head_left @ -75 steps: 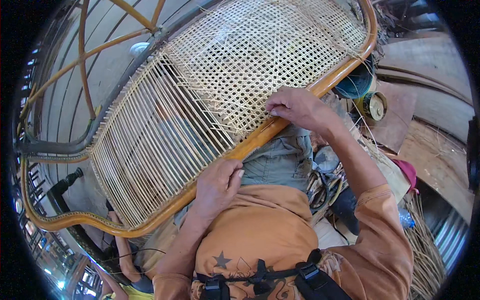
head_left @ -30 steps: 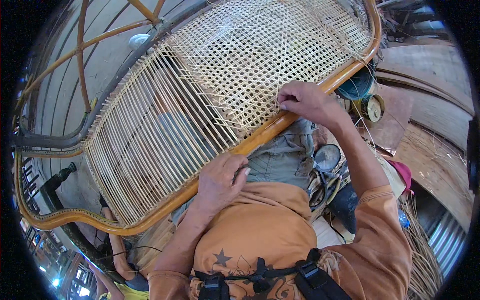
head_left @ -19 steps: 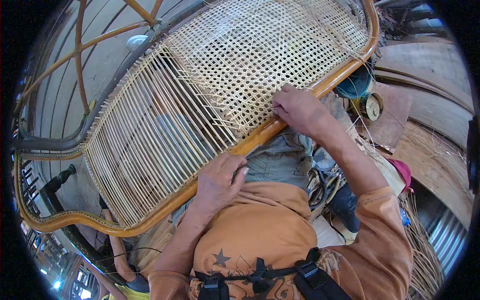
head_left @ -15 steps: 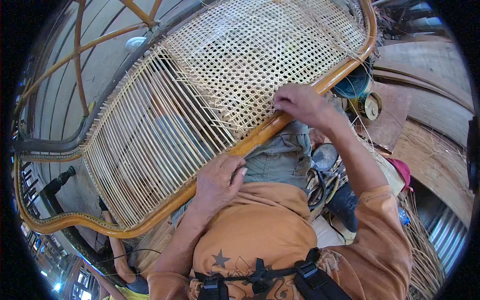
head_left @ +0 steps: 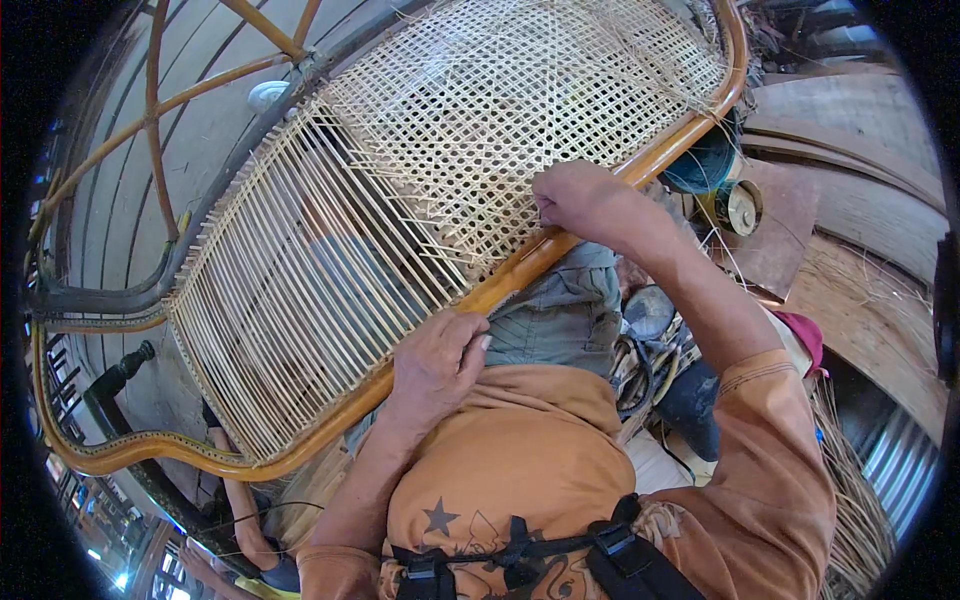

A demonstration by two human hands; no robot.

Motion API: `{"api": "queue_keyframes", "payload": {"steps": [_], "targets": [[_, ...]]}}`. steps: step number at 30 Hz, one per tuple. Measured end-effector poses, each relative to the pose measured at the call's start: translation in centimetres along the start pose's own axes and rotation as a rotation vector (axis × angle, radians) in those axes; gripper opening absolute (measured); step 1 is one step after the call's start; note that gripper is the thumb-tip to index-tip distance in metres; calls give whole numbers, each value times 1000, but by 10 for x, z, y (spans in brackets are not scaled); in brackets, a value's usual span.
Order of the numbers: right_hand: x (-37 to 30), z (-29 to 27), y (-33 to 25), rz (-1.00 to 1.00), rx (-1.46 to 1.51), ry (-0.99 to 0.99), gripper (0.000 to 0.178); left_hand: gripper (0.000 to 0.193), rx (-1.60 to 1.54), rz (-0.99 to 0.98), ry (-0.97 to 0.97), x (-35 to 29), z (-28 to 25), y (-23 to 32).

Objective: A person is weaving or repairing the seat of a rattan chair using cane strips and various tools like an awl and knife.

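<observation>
A curved, varnished wooden furniture frame (head_left: pixel 520 268) lies tilted across my lap. Woven cane webbing (head_left: pixel 480 130) fills its middle and right with an open lattice, while the left part has only parallel cane strands (head_left: pixel 290 290), with short loose ends at the border. My left hand (head_left: pixel 435 365) is curled over the frame's near rail, fingers closed round it, thumb pointing right. On the lattice's near edge, just above the rail, my right hand (head_left: pixel 578 203) is closed in a pinch. Its fingertips are hidden, so whatever they hold does not show.
At the right stand a dark bucket (head_left: pixel 700 165) and an open tin (head_left: pixel 740 208), near wooden boards (head_left: pixel 840 200). A bundle of loose cane strips (head_left: pixel 850 480) lies at lower right. Another person's arm (head_left: pixel 240 515) shows at lower left, beside a dark post (head_left: pixel 120 380).
My right hand has shifted slightly left and away from me along the lattice edge, its fingers now turned more downward. My left hand stays on the rail.
</observation>
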State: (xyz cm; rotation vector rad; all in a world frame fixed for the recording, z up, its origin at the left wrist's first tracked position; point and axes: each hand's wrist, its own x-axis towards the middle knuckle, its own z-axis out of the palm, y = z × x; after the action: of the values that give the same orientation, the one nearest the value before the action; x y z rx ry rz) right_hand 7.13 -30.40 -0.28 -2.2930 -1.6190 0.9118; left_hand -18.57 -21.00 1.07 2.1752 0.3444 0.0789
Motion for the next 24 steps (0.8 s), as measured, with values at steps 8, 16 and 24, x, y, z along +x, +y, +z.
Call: {"api": "queue_keyframes", "payload": {"steps": [8, 16, 24], "targets": [[-18, -21, 10, 60, 371, 120, 9, 14, 7, -5, -3, 4, -2, 8], [-190, 23, 24, 760, 915, 741, 12, 23, 214, 42, -247, 133, -15, 34], [-239, 120, 9, 853, 490, 743, 16, 29, 297, 18, -706, 196, 2, 20]]}}
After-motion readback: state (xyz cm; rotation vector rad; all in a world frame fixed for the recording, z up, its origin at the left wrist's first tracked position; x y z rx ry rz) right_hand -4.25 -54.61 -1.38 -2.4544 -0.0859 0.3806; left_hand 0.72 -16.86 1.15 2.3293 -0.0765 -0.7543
